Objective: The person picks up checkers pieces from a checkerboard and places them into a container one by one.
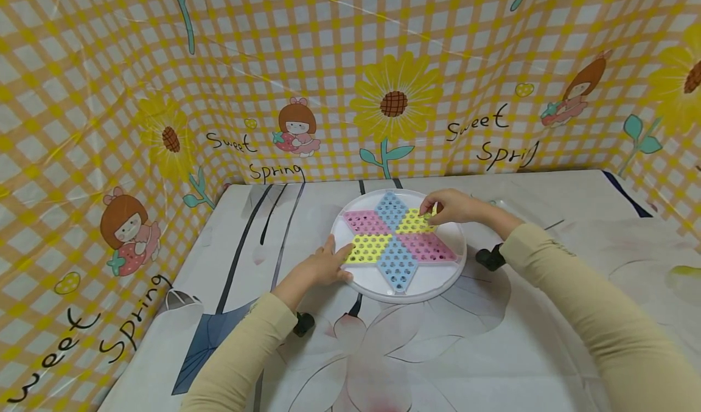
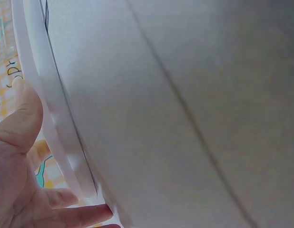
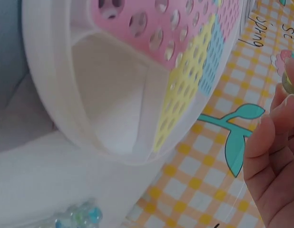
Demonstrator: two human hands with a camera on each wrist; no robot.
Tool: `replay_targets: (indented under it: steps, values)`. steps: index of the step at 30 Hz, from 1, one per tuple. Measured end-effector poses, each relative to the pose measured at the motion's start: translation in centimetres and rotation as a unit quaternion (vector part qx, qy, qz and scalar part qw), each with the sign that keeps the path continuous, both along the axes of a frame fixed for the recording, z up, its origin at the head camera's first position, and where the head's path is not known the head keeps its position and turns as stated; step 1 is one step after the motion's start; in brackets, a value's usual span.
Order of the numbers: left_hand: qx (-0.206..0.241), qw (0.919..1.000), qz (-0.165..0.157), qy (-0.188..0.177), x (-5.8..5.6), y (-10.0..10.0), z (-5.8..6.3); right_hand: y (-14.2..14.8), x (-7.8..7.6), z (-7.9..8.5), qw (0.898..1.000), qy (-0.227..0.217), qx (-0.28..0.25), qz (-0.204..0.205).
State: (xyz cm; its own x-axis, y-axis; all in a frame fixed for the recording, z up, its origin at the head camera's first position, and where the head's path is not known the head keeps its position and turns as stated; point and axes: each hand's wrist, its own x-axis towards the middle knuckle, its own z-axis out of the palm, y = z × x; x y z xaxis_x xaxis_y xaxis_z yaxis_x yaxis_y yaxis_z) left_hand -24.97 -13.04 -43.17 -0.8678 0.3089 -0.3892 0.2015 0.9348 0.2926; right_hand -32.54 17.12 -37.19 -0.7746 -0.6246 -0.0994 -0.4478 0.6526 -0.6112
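Observation:
A round white Chinese checkers board (image 1: 345, 284) with a pink, yellow and blue star of holes lies on the table. My right hand (image 1: 451, 206) is over the far right yellow section (image 1: 413, 223), pinching a small, shiny greenish-yellow marble (image 3: 289, 84) between thumb and fingers. On the board's left side rests my left hand (image 1: 324, 263), its fingers spread at the rim and by the near yellow section (image 1: 369, 249). In the left wrist view, the thumb (image 2: 29, 111) lies along the board's white edge.
Clear and bluish marbles (image 3: 80, 213) sit in a cluster beside the board, in the right wrist view. A flower-printed cloth (image 1: 350, 363) covers the table. Yellow checked sheeting (image 1: 328, 47) hangs behind it and along the sides.

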Motion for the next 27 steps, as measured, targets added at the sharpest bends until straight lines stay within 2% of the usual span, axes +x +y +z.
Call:
replay_targets:
  steps: [10,27]
  values:
    - [-0.002,1.0000,0.001,0.002,0.0,0.1,0.0,1.7,0.1,0.9,1.000,0.005,0.006,-0.022]
    - [0.005,1.0000,0.006,-0.004,0.2,0.1,0.3,4.9,-0.2,1.4,0.998,0.019,0.020,-0.054]
